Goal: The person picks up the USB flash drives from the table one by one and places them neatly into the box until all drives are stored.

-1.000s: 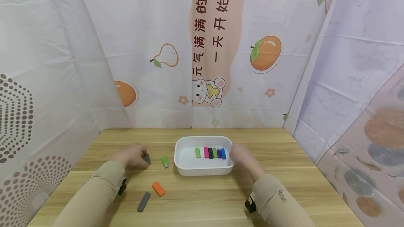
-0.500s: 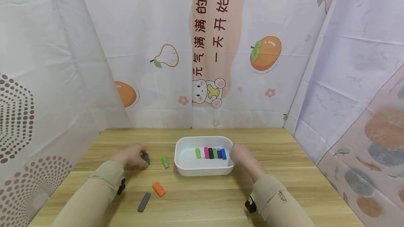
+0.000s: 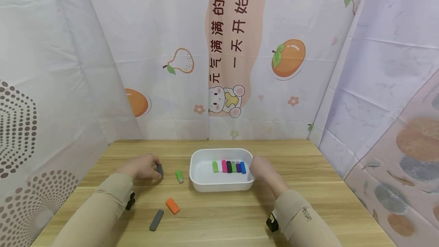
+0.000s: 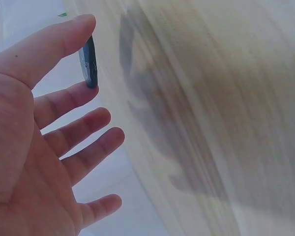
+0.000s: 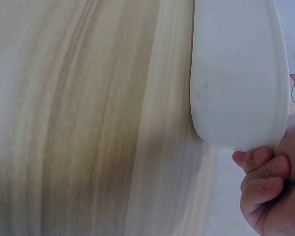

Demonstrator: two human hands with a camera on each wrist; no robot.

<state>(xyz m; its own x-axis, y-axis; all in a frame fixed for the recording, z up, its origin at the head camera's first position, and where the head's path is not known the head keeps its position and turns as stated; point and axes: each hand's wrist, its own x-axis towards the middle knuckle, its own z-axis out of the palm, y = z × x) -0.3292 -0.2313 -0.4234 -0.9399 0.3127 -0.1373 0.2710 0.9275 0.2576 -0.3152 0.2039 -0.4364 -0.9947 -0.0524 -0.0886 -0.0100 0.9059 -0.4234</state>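
Note:
At the left of the table my left hand [image 3: 141, 167] pinches a dark grey USB stick [image 3: 159, 170] between thumb and forefinger. The left wrist view shows this stick [image 4: 90, 64] edge-on, with the other fingers spread apart. My right hand [image 3: 262, 170] holds the right end of a white plastic tray [image 3: 221, 187]. Seen from the right wrist, its fingers [image 5: 266, 186] are curled against the tray's end; the thumb's grip is partly hidden. Several USB sticks stand in a row inside the tray, among them a pink one [image 3: 224, 166] and a blue one [image 3: 242, 167].
Between left hand and tray lies a green USB stick [image 3: 179, 176] with its metal plug bare. Nearer the front are an orange stick [image 3: 172, 206] and another grey stick [image 3: 156, 220]. A printed curtain [image 3: 164, 125] hangs behind the wooden table [image 3: 219, 220].
The grey stick in my left hand has turned a little, and the left forearm has shifted slightly left. My right hand and the tray stay where they were.

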